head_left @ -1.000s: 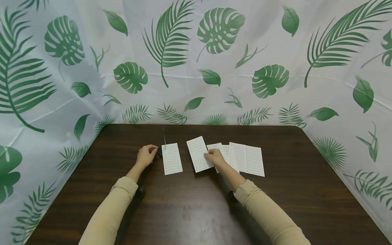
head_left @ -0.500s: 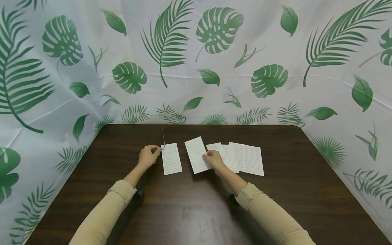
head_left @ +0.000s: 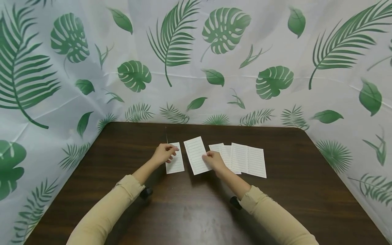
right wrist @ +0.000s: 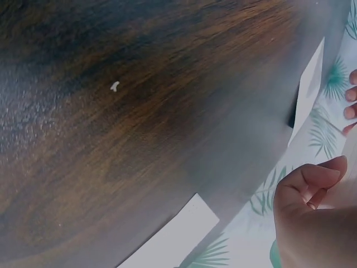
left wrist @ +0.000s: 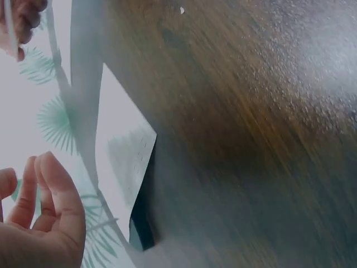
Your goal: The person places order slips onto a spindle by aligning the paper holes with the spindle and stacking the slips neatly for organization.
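My right hand [head_left: 213,160] pinches a lined white card [head_left: 195,154] by its right edge and holds it tilted above the table. To its left, my left hand [head_left: 164,153] hovers over another lined card [head_left: 176,166], its fingers loosely bent. Nothing shows between the thumb and fingers of the left hand [left wrist: 50,218] in the left wrist view. A thin upright metal spike [head_left: 166,134] rises at the top left corner of that second card. Below the card, a dark base [left wrist: 141,231] props it at a slant.
Several lined cards [head_left: 257,161] lie overlapping in a row right of the held card. The dark wooden table [head_left: 190,211] ends at a leaf-print cloth [head_left: 183,68] behind. A small white scrap [right wrist: 115,86] lies on the tabletop.
My left hand has moved right, from beside the spike's base to above the card there. The right hand has barely moved and still holds its card. The head view has shifted slightly.
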### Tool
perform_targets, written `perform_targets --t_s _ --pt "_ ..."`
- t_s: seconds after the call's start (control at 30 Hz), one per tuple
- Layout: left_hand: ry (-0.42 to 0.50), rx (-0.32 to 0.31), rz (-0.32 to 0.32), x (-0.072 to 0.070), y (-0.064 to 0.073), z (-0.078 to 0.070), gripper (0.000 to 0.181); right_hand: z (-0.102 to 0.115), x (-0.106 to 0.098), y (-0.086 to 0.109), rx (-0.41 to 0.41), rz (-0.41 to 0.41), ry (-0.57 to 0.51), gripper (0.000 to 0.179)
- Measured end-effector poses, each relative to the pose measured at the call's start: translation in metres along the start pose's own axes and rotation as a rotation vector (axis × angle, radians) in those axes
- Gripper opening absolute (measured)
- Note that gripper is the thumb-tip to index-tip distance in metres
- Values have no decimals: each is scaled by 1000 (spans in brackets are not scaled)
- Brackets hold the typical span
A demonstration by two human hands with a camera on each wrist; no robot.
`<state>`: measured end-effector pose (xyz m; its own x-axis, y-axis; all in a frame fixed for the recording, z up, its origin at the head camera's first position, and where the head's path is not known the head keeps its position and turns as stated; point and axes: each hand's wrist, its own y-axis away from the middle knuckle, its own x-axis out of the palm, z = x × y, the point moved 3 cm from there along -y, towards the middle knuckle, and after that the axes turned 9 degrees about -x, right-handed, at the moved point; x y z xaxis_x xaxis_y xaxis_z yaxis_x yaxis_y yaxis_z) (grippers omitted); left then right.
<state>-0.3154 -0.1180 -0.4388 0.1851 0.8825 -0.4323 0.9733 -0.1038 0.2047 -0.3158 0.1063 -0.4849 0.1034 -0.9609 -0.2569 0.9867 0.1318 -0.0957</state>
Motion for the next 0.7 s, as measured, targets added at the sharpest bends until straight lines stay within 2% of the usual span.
perform_targets --t_s 0.1,0.17,0.23,0.27,0.33,0.4,0.47,0.57,0.7 --pt "3 25 46 8 -2 -3 35 -2 0 -1 20 -4 11 21" --pt "12 37 69 14 -3 -5 38 -16 0 -7 -8 14 -13 20" --pt "22 28 76 19 -2 -8 39 -36 -1 -15 -77 47 -60 20" --pt "31 20 71 21 -2 -9 38 -37 0 -15 -78 50 -62 19" --pt "75 -22 48 25 -2 -11 33 -22 1 -8 -51 49 -54 20" --pt "118 -62 16 26 -1 -14 28 3 3 4 -30 42 -37 20" --pt "163 -94 -17 27 0 -15 26 34 5 18 23 25 8 23" --pt "202 -129 -51 26 1 -15 25 47 6 26 65 20 49 25" --pt "224 -150 -68 23 2 -13 28 47 5 31 89 40 67 24"
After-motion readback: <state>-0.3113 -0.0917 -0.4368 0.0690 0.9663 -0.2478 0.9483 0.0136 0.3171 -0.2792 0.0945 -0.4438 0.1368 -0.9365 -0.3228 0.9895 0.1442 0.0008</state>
